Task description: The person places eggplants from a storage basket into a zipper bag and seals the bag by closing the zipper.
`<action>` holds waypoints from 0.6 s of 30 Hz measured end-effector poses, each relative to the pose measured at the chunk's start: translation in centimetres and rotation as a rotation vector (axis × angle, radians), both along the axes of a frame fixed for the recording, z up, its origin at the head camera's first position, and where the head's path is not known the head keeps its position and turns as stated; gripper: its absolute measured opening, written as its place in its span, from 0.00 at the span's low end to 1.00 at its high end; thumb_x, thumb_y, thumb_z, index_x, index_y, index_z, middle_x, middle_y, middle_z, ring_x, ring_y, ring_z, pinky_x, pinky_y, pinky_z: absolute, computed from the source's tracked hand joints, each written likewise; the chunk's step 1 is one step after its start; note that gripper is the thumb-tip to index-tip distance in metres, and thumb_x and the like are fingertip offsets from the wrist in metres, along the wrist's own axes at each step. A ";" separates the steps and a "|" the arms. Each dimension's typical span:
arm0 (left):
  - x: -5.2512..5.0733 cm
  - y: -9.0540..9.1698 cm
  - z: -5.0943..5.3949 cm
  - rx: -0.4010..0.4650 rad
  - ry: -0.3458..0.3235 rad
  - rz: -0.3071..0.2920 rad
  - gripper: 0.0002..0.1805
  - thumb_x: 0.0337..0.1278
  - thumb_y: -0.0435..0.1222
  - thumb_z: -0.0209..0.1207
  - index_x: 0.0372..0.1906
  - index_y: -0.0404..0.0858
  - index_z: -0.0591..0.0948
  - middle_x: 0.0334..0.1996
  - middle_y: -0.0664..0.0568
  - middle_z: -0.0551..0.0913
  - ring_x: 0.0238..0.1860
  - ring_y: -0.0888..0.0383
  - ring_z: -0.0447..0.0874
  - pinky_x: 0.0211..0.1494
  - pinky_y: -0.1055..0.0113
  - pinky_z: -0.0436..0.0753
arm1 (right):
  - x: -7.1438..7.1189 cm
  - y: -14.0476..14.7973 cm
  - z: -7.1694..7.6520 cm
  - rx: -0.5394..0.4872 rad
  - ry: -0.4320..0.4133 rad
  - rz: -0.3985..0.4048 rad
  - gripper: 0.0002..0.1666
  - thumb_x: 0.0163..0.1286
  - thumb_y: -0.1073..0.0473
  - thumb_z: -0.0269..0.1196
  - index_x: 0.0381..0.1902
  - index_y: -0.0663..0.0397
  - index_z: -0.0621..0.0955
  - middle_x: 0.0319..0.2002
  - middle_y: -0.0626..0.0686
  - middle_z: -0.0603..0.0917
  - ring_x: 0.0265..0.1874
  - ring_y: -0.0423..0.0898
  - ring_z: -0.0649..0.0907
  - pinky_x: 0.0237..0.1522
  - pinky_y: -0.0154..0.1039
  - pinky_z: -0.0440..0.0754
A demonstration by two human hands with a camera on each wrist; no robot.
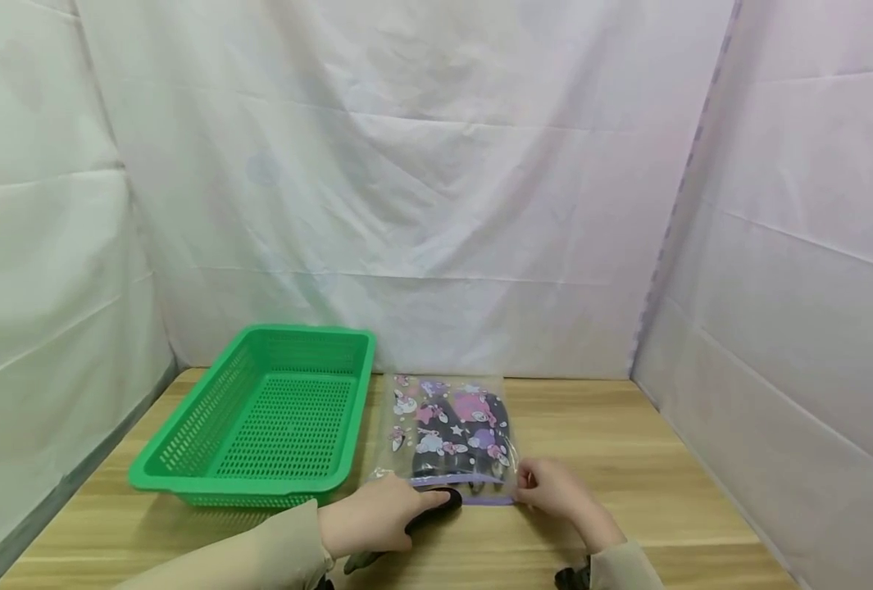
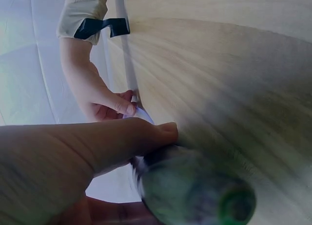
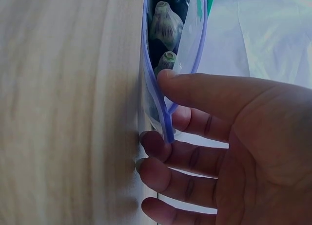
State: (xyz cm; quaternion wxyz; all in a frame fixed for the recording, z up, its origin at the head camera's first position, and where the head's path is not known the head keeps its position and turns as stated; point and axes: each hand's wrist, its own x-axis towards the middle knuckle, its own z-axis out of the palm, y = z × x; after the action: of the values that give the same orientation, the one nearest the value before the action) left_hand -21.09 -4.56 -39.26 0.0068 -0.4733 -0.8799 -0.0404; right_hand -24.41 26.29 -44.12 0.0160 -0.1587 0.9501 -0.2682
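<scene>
My left hand (image 1: 373,515) holds a dark eggplant (image 1: 434,508) at the mouth of a zip bag (image 1: 454,426) that lies flat on the table. In the left wrist view the eggplant's green stem end (image 2: 234,203) points away from the thumb. Cartoon figures and stars decorate the clear bag, and its lips are purple. Through its parted mouth, in the right wrist view, several eggplants (image 3: 166,28) show inside. My right hand (image 1: 554,492) pinches the right corner of the purple lip (image 3: 168,122) between thumb and fingers, the other fingers loosely bent beside it.
Left of the bag stands a green plastic basket (image 1: 362,410) with slotted walls and nothing in it. White cloth (image 1: 436,205) hangs behind and on both sides of the wood-grain table (image 1: 628,459).
</scene>
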 end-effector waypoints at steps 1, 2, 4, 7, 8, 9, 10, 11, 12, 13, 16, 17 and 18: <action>-0.1 -0.1 0.0 -0.008 0.000 0.013 0.39 0.37 0.34 0.72 0.64 0.47 0.76 0.15 0.62 0.71 0.16 0.65 0.61 0.22 0.72 0.64 | 0.0 -0.1 0.0 -0.006 -0.004 0.001 0.14 0.58 0.59 0.68 0.22 0.49 0.73 0.18 0.43 0.74 0.17 0.40 0.73 0.20 0.36 0.71; -0.1 -0.2 0.1 -0.016 0.003 0.025 0.39 0.37 0.34 0.72 0.64 0.47 0.76 0.14 0.62 0.70 0.16 0.65 0.60 0.22 0.71 0.64 | 0.0 -0.2 0.0 -0.013 -0.007 0.002 0.14 0.58 0.59 0.68 0.23 0.49 0.73 0.18 0.43 0.74 0.17 0.40 0.73 0.20 0.36 0.71; -0.2 -0.3 0.2 -0.024 0.005 0.047 0.39 0.38 0.34 0.72 0.64 0.47 0.76 0.12 0.62 0.68 0.15 0.65 0.60 0.23 0.71 0.65 | 0.0 -0.3 0.1 -0.027 -0.009 0.006 0.13 0.58 0.60 0.68 0.23 0.49 0.73 0.18 0.44 0.74 0.17 0.40 0.73 0.20 0.36 0.71; -0.3 -0.5 0.3 -0.025 0.006 0.068 0.39 0.38 0.34 0.72 0.64 0.47 0.76 0.12 0.60 0.68 0.15 0.64 0.62 0.22 0.71 0.66 | -0.2 -0.4 0.3 -0.027 -0.001 0.018 0.13 0.58 0.61 0.68 0.23 0.49 0.72 0.19 0.44 0.74 0.17 0.40 0.73 0.20 0.36 0.71; -0.3 -0.6 0.3 -0.025 0.010 0.072 0.39 0.38 0.33 0.73 0.64 0.47 0.77 0.12 0.60 0.68 0.15 0.64 0.63 0.21 0.71 0.66 | -0.2 -0.4 0.3 -0.024 0.004 0.021 0.13 0.58 0.61 0.68 0.23 0.49 0.72 0.19 0.43 0.74 0.17 0.40 0.73 0.20 0.36 0.71; -0.3 -0.7 0.3 -0.023 0.015 0.075 0.39 0.38 0.33 0.73 0.64 0.47 0.77 0.13 0.59 0.70 0.16 0.64 0.65 0.20 0.71 0.67 | -0.3 -0.4 0.3 -0.017 0.012 0.023 0.13 0.58 0.61 0.68 0.23 0.49 0.72 0.18 0.43 0.74 0.17 0.40 0.72 0.21 0.36 0.71; -0.3 -0.7 0.3 -0.031 0.024 0.077 0.38 0.38 0.34 0.73 0.64 0.47 0.77 0.14 0.59 0.71 0.16 0.64 0.65 0.20 0.70 0.67 | -0.3 -0.5 0.3 -0.008 0.016 0.025 0.13 0.58 0.61 0.68 0.23 0.49 0.72 0.18 0.43 0.74 0.17 0.40 0.72 0.20 0.36 0.71; -0.2 -0.8 0.3 -0.035 0.035 0.078 0.39 0.38 0.35 0.74 0.63 0.48 0.77 0.14 0.59 0.71 0.17 0.64 0.66 0.20 0.70 0.67 | -0.3 -0.5 0.2 -0.003 0.018 0.026 0.13 0.57 0.61 0.68 0.22 0.49 0.72 0.18 0.43 0.74 0.17 0.39 0.72 0.20 0.36 0.71; -0.1 -0.8 0.3 -0.040 0.042 0.082 0.39 0.37 0.35 0.74 0.63 0.48 0.77 0.14 0.58 0.71 0.17 0.64 0.66 0.20 0.70 0.68 | -0.2 -0.4 0.2 -0.001 0.018 0.026 0.13 0.57 0.61 0.68 0.22 0.49 0.72 0.18 0.43 0.74 0.17 0.39 0.72 0.20 0.36 0.71; -0.1 -0.9 0.3 -0.046 0.046 0.089 0.39 0.37 0.36 0.74 0.63 0.48 0.77 0.14 0.58 0.71 0.17 0.64 0.67 0.19 0.70 0.68 | -0.2 -0.4 0.1 0.000 0.017 0.024 0.13 0.57 0.61 0.68 0.22 0.49 0.72 0.18 0.43 0.74 0.16 0.39 0.72 0.20 0.36 0.71; 0.2 -1.0 0.5 -0.061 0.037 0.126 0.38 0.38 0.36 0.74 0.64 0.49 0.77 0.14 0.56 0.71 0.18 0.62 0.68 0.19 0.69 0.68 | 0.0 -0.3 -0.1 -0.008 0.008 0.023 0.13 0.58 0.60 0.68 0.22 0.49 0.72 0.18 0.43 0.74 0.16 0.39 0.72 0.19 0.36 0.71; 0.3 -1.0 0.5 -0.061 0.039 0.141 0.38 0.38 0.35 0.74 0.63 0.49 0.77 0.14 0.55 0.72 0.20 0.61 0.70 0.19 0.69 0.68 | 0.1 -0.3 -0.1 -0.013 0.004 0.023 0.13 0.58 0.60 0.68 0.22 0.49 0.72 0.18 0.43 0.74 0.16 0.40 0.72 0.19 0.36 0.71; 0.4 -1.0 0.6 -0.058 0.034 0.157 0.38 0.38 0.35 0.73 0.63 0.48 0.77 0.15 0.55 0.73 0.21 0.60 0.71 0.18 0.68 0.68 | 0.1 -0.3 0.0 -0.019 -0.001 0.024 0.13 0.58 0.60 0.68 0.23 0.49 0.73 0.18 0.43 0.74 0.17 0.40 0.72 0.19 0.36 0.71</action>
State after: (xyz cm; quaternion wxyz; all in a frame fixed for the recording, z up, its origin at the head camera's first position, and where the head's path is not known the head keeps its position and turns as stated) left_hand -20.69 -5.59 -38.70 0.0111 -0.4035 -0.9149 -0.0060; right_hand -24.31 26.02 -44.16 0.0180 -0.1700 0.9455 -0.2772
